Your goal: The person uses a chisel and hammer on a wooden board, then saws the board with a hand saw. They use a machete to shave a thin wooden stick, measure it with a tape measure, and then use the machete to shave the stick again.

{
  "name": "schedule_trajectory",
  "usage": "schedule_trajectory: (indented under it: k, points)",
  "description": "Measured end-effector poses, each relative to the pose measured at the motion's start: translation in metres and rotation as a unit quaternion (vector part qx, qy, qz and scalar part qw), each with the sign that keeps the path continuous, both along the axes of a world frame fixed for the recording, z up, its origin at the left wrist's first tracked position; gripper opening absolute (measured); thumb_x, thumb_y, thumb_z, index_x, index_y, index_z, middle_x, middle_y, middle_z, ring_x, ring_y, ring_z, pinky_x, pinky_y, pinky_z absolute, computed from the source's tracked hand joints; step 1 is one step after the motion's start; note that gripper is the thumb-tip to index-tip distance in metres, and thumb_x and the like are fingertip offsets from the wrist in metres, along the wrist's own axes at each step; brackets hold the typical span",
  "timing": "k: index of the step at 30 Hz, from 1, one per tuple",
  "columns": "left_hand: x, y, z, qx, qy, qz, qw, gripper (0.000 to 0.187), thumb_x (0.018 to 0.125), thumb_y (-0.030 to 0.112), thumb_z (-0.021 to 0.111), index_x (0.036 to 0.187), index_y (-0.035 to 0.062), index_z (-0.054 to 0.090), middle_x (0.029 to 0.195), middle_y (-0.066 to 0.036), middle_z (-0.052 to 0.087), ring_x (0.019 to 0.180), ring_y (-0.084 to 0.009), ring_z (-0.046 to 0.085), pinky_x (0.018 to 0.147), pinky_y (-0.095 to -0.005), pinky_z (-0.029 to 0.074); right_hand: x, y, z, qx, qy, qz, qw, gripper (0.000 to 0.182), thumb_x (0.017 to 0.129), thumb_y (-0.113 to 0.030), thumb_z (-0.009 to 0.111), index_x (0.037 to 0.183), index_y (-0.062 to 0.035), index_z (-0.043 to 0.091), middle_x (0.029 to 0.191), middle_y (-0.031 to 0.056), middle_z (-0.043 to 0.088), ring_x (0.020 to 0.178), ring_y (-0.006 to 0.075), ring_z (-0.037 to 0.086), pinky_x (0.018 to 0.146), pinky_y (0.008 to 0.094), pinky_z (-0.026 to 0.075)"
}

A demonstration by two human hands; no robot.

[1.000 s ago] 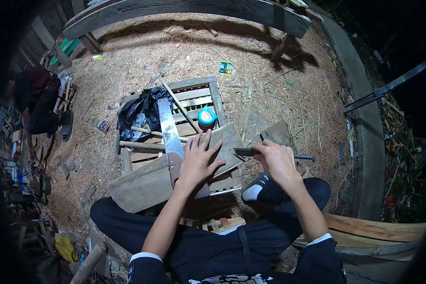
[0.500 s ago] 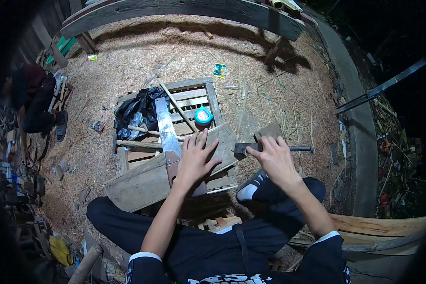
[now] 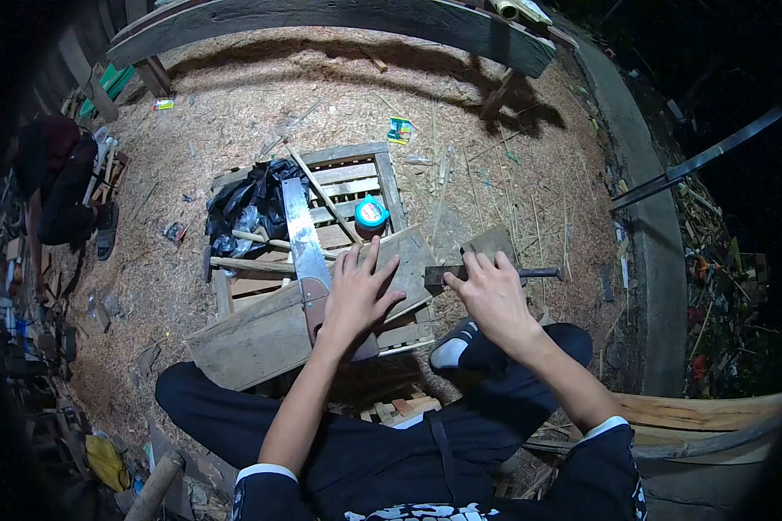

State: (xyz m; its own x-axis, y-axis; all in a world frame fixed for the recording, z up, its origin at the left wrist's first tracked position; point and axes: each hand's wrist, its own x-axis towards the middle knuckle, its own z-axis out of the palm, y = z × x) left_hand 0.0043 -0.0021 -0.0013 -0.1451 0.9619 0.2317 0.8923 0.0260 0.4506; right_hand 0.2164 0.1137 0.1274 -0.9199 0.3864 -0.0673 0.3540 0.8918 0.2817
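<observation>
Resting on the plank: we see the left hand [image 3: 356, 286] laid palm down, fingers spread and straight, gripping nothing.
Plank: we find this wide plank [image 3: 248, 339] slanting across a slatted wooden frame [image 3: 393, 187], its lower left end jutting past the frame.
Metal tool: we see the right hand [image 3: 491, 291] curled over a dark metal tool [image 3: 436, 276], thumb pressed near its broad end; how the fingers wrap underneath, we cannot tell.
Tool's place: we note the broad end at the plank's right edge, whether touching or just above we cannot tell, and the thin shank reaching out to the right.
Saw: we see the handsaw [image 3: 304, 230] with its blade pointing away and the left wrist passing over its handle.
Frame's far side: we make out a blue tape measure [image 3: 372, 213] near the left fingertips, a black plastic bag [image 3: 239, 201] and a long stick [image 3: 321, 195].
Beyond the right hand: we see a flat wooden piece [image 3: 497, 241], partly hidden.
Far left: we see another person [image 3: 65, 187], bent low.
</observation>
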Motion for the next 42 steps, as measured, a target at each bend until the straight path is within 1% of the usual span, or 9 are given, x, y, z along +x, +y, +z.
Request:
schedule_trajectory:
  k: [4,10,18,25,32,35,37,38,42]
  points:
    - [0.001,-0.001,0.0,0.008,-0.001,0.007,1.0,0.063,0.092,0.051,0.074,0.145,0.02,0.065,0.163,-0.02,0.045,0.144,-0.0441,0.043,0.123,-0.0572,0.029,-0.005,-0.006,0.0,0.022,0.001,0.004,1.0,0.032,0.091,-0.018,0.068,0.121,-0.0168,0.079,0.105,0.0105,0.066,0.105,0.0243,0.064,0.089,0.0406,0.045]
    - [0.001,0.0,-0.003,0.017,0.003,0.005,1.0,0.063,0.092,0.051,0.074,0.145,0.0189,0.065,0.163,-0.021,0.044,0.143,-0.0453,0.042,0.122,-0.0578,0.03,-0.032,-0.023,0.001,0.079,-0.059,0.012,0.995,0.017,0.087,-0.019,0.068,0.087,-0.01,0.081,0.097,0.0079,0.063,0.097,0.0236,0.062,0.082,0.0391,0.045]
    - [-0.001,0.001,-0.004,0.017,-0.011,0.002,1.0,0.064,0.091,0.051,0.075,0.144,0.0162,0.066,0.162,-0.022,0.045,0.144,-0.0464,0.042,0.121,-0.0578,0.03,-0.044,-0.028,-0.002,0.146,-0.142,0.035,0.978,0.017,0.088,-0.02,0.067,0.087,-0.0103,0.081,0.095,0.0081,0.064,0.09,0.0226,0.064,0.073,0.0348,0.046]
    - [-0.003,-0.001,-0.001,0.011,-0.015,-0.005,1.0,0.064,0.091,0.049,0.076,0.143,0.0151,0.065,0.162,-0.022,0.044,0.145,-0.0465,0.04,0.123,-0.0575,0.029,-0.003,0.01,-0.006,-0.002,0.008,0.044,0.999,0.023,0.089,-0.016,0.068,0.108,-0.0086,0.079,0.1,0.0127,0.065,0.095,0.0264,0.069,0.078,0.0395,0.054]
    - [-0.002,0.0,0.0,0.003,-0.009,-0.002,1.0,0.063,0.091,0.05,0.076,0.142,0.0148,0.066,0.162,-0.022,0.044,0.145,-0.0463,0.041,0.122,-0.0573,0.03,0.023,0.014,-0.031,-0.057,0.071,-0.004,0.996,0.041,0.089,-0.014,0.07,0.126,-0.0282,0.077,0.11,0.0106,0.063,0.091,0.0256,0.07,0.074,0.0391,0.054]
    - [-0.003,-0.001,-0.005,0.014,-0.006,-0.006,1.0,0.063,0.09,0.05,0.076,0.142,0.0148,0.067,0.162,-0.022,0.044,0.144,-0.0467,0.041,0.122,-0.057,0.03,0.015,0.012,-0.021,-0.053,0.082,0.018,0.995,0.037,0.089,-0.013,0.069,0.124,-0.0227,0.078,0.108,0.011,0.063,0.093,0.0258,0.069,0.075,0.0396,0.054]
    - [-0.003,0.0,-0.005,0.012,-0.006,-0.006,1.0,0.063,0.09,0.05,0.076,0.142,0.0148,0.067,0.162,-0.022,0.044,0.144,-0.0468,0.041,0.122,-0.0571,0.03,-0.009,-0.007,-0.006,0.004,-0.019,0.013,1.0,0.034,0.089,-0.013,0.068,0.121,-0.0119,0.077,0.107,0.0117,0.064,0.094,0.0268,0.068,0.075,0.0394,0.054]
    - [-0.003,0.0,-0.004,0.012,-0.009,-0.007,1.0,0.063,0.09,0.05,0.076,0.142,0.0148,0.067,0.162,-0.022,0.045,0.144,-0.047,0.041,0.122,-0.0571,0.03,-0.018,-0.012,-0.01,0.04,0.004,0.038,0.998,0.02,0.087,-0.016,0.068,0.093,-0.0009,0.08,0.097,0.011,0.066,0.09,0.0269,0.068,0.074,0.0386,0.053]
    - [-0.003,0.0,-0.003,0.014,-0.007,0.0,1.0,0.066,0.088,0.049,0.079,0.142,0.0139,0.067,0.163,-0.02,0.045,0.142,-0.0463,0.044,0.122,-0.0565,0.031,-0.045,-0.026,-0.009,0.12,-0.108,0.037,0.986,0.015,0.083,-0.013,0.069,0.088,-0.0042,0.08,0.098,0.014,0.067,0.086,0.0286,0.068,0.072,0.0392,0.053]
